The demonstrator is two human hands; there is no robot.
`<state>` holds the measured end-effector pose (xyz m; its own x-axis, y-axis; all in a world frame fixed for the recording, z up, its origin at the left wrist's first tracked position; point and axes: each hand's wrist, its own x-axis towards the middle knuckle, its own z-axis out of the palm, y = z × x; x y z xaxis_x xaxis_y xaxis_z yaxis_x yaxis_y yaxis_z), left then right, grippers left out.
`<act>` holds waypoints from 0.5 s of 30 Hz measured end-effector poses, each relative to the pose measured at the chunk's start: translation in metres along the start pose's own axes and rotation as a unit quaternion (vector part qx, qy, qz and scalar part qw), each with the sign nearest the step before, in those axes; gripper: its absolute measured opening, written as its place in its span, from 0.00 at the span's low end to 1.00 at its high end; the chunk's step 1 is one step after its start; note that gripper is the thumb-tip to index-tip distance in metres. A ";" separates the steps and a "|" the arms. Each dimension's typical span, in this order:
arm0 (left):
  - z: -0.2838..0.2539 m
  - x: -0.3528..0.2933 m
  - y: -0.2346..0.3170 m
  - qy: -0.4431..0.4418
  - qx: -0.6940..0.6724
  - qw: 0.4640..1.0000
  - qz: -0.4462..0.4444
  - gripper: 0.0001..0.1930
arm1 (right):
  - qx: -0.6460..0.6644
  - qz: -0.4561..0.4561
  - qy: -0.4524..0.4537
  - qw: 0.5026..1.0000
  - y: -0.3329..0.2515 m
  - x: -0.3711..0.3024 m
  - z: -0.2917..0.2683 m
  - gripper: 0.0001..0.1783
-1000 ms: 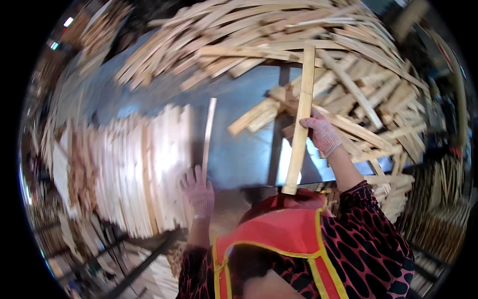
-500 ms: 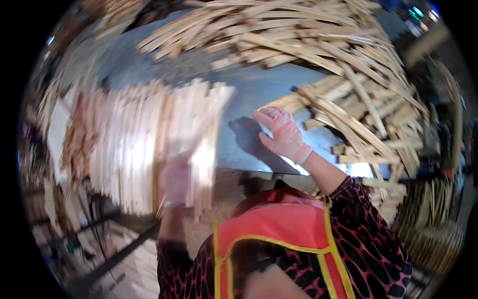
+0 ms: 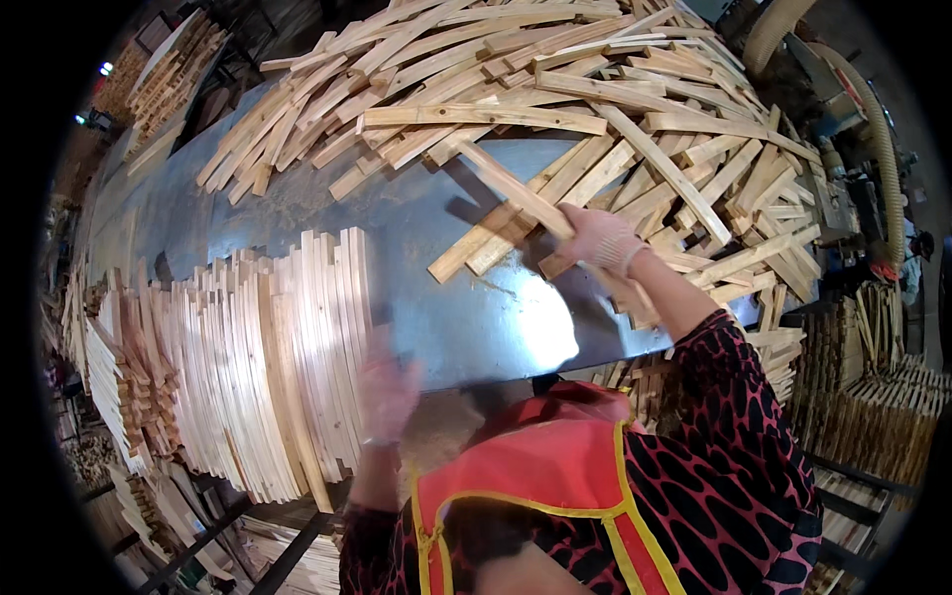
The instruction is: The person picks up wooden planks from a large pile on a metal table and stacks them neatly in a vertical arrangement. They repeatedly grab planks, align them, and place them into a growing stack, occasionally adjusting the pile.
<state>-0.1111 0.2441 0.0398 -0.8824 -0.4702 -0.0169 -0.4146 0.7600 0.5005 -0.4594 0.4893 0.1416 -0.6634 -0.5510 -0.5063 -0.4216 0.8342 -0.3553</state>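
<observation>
We had the right hand (image 3: 600,238) right of centre in the frame, closed around a wooden strip (image 3: 516,190). Its long axis ran on a slant: from the grip the longer visible stretch pointed to the upper left, toward the loose pile (image 3: 734,178), and a blurred pale length showed below right of the fist, probably the same strip. Under it, two loose strips lay on the metal tabletop (image 3: 466,332), slanting the other way, lower left to upper right. We couldn't tell whether the held one touched them. Key relation: the neat row of strips (image 3: 317,347) sat at lower left, well apart from the grip, its pieces running nearly up and down the frame, so the held strip was angled against them. The left hand (image 3: 390,392) was much nearer that row, just beside its right edge at lower centre-left, but motion blur hid its fingers; we couldn't tell if it was open or closed, and saw nothing clearly held there.
</observation>
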 end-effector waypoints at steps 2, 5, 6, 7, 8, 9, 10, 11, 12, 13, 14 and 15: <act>0.028 0.033 0.064 -0.118 -0.319 0.931 -0.134 0.38 | 0.154 -0.028 0.016 0.988 -0.044 0.021 0.015 0.50; 0.052 0.080 0.110 -0.099 -0.675 0.707 -0.186 0.37 | 0.219 -0.119 -0.016 0.968 -0.088 0.064 0.060 0.49; 0.051 0.086 0.111 -0.073 -0.731 0.650 -0.197 0.36 | 0.236 -0.192 -0.029 0.952 -0.093 0.079 0.068 0.46; 0.055 0.086 0.099 -0.086 -0.718 0.653 -0.224 0.34 | 0.254 -0.264 -0.040 0.930 -0.101 0.089 0.068 0.43; 0.062 0.083 0.080 -0.098 -0.706 0.655 -0.251 0.33 | 0.170 -0.289 0.040 0.941 -0.099 0.106 0.055 0.45; 0.065 0.076 0.064 -0.104 -0.695 0.653 -0.282 0.31 | 0.085 -0.316 0.117 0.938 -0.097 0.128 0.031 0.46; 0.058 0.065 0.060 -0.115 -0.689 0.649 -0.302 0.28 | -0.042 -0.251 0.189 0.948 -0.096 0.148 0.001 0.40; 0.049 0.052 0.066 -0.114 -0.708 0.629 -0.300 0.27 | -0.100 -0.218 0.266 0.934 -0.080 0.172 -0.015 0.38; 0.042 0.042 0.077 -0.120 -0.726 0.611 -0.292 0.27 | -0.154 -0.238 0.365 0.887 -0.047 0.206 -0.022 0.38; 0.042 0.027 0.082 -0.119 -0.746 0.590 -0.286 0.27 | -0.227 -0.155 0.330 0.903 -0.037 0.214 -0.032 0.37; 0.047 0.004 0.089 -0.121 -0.729 0.605 -0.296 0.27 | -0.219 -0.154 0.326 0.907 -0.015 0.238 -0.031 0.34; 0.058 -0.019 0.094 -0.133 -0.711 0.622 -0.299 0.27 | -0.267 -0.141 0.317 0.899 0.008 0.259 -0.038 0.32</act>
<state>-0.1461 0.3503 0.0365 -0.7493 -0.2437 -0.6158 -0.2363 -0.7703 0.5923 -0.6578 0.3541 0.0380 -0.6307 -0.7603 0.1556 -0.7531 0.6480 0.1136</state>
